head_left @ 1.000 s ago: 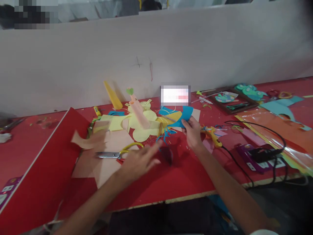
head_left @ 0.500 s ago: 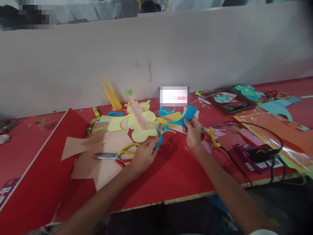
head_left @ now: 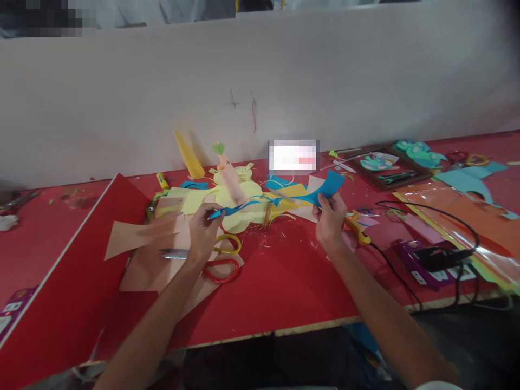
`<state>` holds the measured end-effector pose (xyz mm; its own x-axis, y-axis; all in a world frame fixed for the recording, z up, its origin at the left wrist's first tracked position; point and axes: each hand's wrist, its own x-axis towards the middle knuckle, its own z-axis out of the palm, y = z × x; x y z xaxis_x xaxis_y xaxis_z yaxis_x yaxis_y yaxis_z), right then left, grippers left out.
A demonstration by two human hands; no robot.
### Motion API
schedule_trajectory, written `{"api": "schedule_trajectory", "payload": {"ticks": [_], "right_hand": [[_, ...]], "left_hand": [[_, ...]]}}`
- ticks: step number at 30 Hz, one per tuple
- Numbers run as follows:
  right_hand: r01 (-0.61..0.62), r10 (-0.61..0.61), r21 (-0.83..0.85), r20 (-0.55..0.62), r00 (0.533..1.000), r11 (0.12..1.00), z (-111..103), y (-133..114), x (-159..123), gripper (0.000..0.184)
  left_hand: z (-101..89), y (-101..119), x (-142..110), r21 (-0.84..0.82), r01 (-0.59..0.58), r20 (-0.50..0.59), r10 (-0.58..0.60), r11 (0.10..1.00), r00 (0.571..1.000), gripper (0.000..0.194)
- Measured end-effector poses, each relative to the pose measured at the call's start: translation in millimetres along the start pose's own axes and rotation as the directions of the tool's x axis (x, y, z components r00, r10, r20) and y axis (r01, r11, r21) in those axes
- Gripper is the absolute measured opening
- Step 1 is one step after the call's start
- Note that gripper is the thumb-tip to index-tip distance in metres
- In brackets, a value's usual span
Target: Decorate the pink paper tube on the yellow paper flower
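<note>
While the left hand (head_left: 204, 225) and right hand (head_left: 331, 219) pinch the blue paper (head_left: 331, 185) between fingers, red table (head_left: 280, 287) stretches below them to its near edge.

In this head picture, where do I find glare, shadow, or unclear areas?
In the head view, glare streaks the orange sheet; in the same view, the yellow cone shadows the wall, coarse blocks hide a bright rectangle, and the blue paper between left hand and right hand looks slightly soft.

Muted light, glare on orange sheet (head_left: 450, 216), dark upper-right corner
</note>
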<state>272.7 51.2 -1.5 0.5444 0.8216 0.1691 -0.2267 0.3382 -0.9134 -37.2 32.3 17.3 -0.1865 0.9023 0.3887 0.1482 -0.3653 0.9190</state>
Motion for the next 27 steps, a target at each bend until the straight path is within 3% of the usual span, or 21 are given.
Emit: {"api": "schedule_trajectory", "payload": {"ticks": [4,7,10,19,22,27], "right_hand": [[0.004,-0.004,-0.007,-0.018,1.000,1.000,-2.1,0.6,2.7,0.040],[0.038,-0.037,0.006,-0.089,0.995,0.999,-3.9,-0.2,4.7,0.042],[0.069,-0.068,0.001,-0.147,0.987,0.998,-5.1,-1.9,5.5,0.042],[0.058,-0.064,-0.043,-0.173,0.983,0.997,-4.2,-8.9,3.4,0.050],[0.072,-0.083,-0.070,-0.170,0.982,0.995,-4.2,-10.6,2.9,0.047],[0.077,-0.088,-0.074,-0.160,0.983,0.994,-2.8,-10.4,1.7,0.045]], "left_hand": [[-4.4,-2.0,2.9,-0.012,-0.067,-0.034,0.066,0.998,0.997,0.013],[-4.7,-1.7,4.4,-0.070,-0.158,-0.113,0.150,0.985,0.982,0.010],[-2.7,-2.0,4.6,-0.079,-0.228,-0.126,0.217,0.970,0.968,0.009],[-2.7,-1.8,6.3,-0.083,-0.239,-0.245,0.213,0.967,0.946,0.012],[-1.6,-0.6,4.0,-0.097,-0.193,-0.198,0.171,0.976,0.965,0.009],[-0.1,0.5,-1.6,-0.161,-0.019,-0.015,0.017,0.987,1.000,0.008]]}}
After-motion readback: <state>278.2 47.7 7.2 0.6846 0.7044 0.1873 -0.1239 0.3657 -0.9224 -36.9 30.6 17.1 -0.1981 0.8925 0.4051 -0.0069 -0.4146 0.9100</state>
